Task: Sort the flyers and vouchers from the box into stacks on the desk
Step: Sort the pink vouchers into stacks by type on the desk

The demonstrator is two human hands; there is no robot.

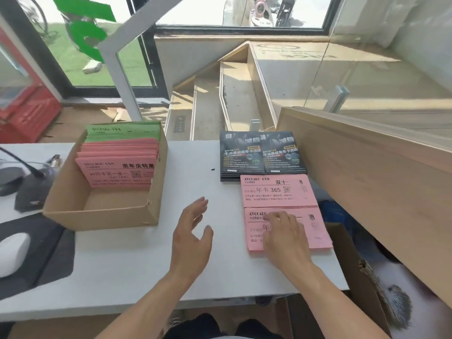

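Observation:
A cardboard box [100, 214] stands at the left of the white desk [137, 265], holding upright pink vouchers [117, 174] with green ones [122, 132] behind them. On the desk's right side lie two stacks of black flyers [263, 152], then a pink voucher stack [276, 190], and nearest me another pink voucher stack [318, 231]. My right hand [285, 237] rests flat on that near pink stack, fingers spread. My left hand [193, 231] hovers open over bare desk between the box and the stacks, holding nothing.
A white mouse [12, 250] on a dark mat [46, 255] and a microphone base [29, 189] sit at the far left. A wooden counter [367, 172] rises on the right. An open carton [362, 277] stands below the desk's right edge. A small dark speck [212, 169] lies mid-desk.

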